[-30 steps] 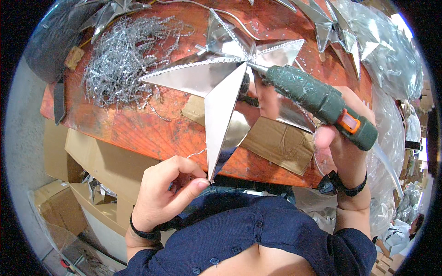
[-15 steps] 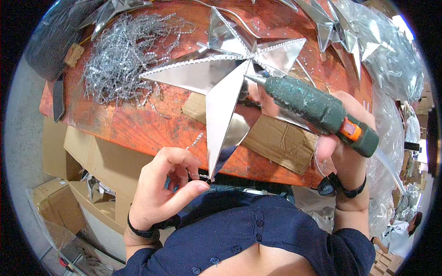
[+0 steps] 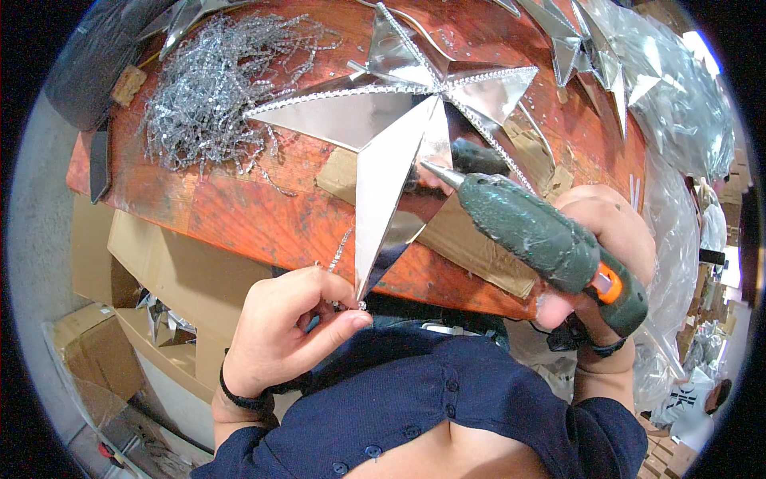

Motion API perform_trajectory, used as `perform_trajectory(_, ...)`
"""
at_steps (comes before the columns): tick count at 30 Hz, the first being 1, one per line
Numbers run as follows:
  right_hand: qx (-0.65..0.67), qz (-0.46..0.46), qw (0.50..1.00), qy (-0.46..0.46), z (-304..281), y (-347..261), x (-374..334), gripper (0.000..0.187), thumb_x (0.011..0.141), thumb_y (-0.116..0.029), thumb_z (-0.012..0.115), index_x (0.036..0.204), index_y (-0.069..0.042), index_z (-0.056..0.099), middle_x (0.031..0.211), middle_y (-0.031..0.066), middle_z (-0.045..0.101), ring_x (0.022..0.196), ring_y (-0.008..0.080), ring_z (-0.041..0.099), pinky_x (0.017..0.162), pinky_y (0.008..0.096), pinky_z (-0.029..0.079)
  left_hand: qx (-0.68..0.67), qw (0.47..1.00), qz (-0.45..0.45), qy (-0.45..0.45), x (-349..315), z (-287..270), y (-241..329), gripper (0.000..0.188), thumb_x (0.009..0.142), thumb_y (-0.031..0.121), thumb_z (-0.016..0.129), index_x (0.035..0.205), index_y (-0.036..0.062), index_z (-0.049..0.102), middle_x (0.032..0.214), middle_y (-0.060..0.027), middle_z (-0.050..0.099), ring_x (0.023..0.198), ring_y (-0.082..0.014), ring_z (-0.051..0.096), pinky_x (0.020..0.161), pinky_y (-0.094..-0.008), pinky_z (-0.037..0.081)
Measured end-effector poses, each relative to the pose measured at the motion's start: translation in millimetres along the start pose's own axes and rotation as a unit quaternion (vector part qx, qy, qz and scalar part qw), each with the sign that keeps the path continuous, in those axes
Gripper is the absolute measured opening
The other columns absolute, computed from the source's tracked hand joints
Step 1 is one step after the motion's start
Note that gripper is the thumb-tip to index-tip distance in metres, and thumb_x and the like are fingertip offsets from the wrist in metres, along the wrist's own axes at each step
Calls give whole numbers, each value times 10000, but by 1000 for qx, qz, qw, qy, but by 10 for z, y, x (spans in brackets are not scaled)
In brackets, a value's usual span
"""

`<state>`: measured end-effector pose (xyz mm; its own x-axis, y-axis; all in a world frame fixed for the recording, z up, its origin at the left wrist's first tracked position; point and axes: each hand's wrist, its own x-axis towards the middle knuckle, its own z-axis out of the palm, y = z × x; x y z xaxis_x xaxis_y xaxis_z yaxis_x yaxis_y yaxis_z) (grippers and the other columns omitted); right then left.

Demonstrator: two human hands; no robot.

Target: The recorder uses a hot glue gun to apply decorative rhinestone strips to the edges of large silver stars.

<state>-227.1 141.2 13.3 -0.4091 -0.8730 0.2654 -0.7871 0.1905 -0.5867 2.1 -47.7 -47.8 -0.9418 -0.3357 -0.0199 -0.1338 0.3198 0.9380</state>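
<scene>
Right hand [image 3: 613, 227] around glue gun [image 3: 533, 231], long axis diagonal, nozzle [image 3: 443, 174] pointing up-left

Star [image 3: 391, 176] is done in mirror-bright silver, lined with sparkly silver trim [image 3: 319, 100]; glue gun [image 3: 531, 231] is coloured dark green, with an orange bit [image 3: 614, 286]; table [image 3: 239, 215] is kinda streaked dark over reddish-orange; plain navy's seen on the shirt [image 3: 503, 391].

We hold our bare left hand [image 3: 291, 331] in a pinch, thumb extended toward the bent index finger, our bare left forearm [image 3: 233, 417] rising beneath it. Our bare right hand [image 3: 624, 235] curls in a grip, raised higher than the left.
</scene>
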Motion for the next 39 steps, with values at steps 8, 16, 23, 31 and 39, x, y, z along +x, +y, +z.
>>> perform_trajectory(8,-76,-78,994,28,57,15,26,704,587,-704,725,816,-47,624,757,71,609,719,261,609,671,348,469,20,999,37,6,18,12,6,151,790,102,768,846,35,645,812,-72,614,614,-149,536,554,-263,425)
perform_trajectory(16,-121,-78,989,-37,15,-46,27,726,510,-715,733,793,-60,606,719,61,585,667,248,603,619,336,464,14,999,50,-10,10,3,-23,111,814,109,746,857,50,662,754,-56,620,593,-162,540,548,-275,430)
perform_trajectory(23,-95,-122,983,-97,2,-77,-41,702,530,-710,725,788,-73,584,737,58,603,670,260,617,613,345,477,14,998,50,-27,-7,-16,22,67,851,83,696,878,32,664,770,-77,643,646,-193,612,572,-292,469)
perform_trajectory(31,-1,-126,992,-1,69,-137,-144,267,660,-230,715,794,-16,628,777,124,646,732,274,658,670,331,520,-42,998,14,-49,-39,31,25,110,849,102,711,936,40,685,838,-75,701,683,-188,666,603,-281,508)
perform_trajectory(39,-7,-93,996,0,143,-186,-181,228,647,-199,707,759,-19,620,751,112,631,709,263,656,657,329,515,-54,996,8,-72,-75,22,-2,104,838,87,714,905,12,687,782,-96,723,697,-188,714,623,-282,547)
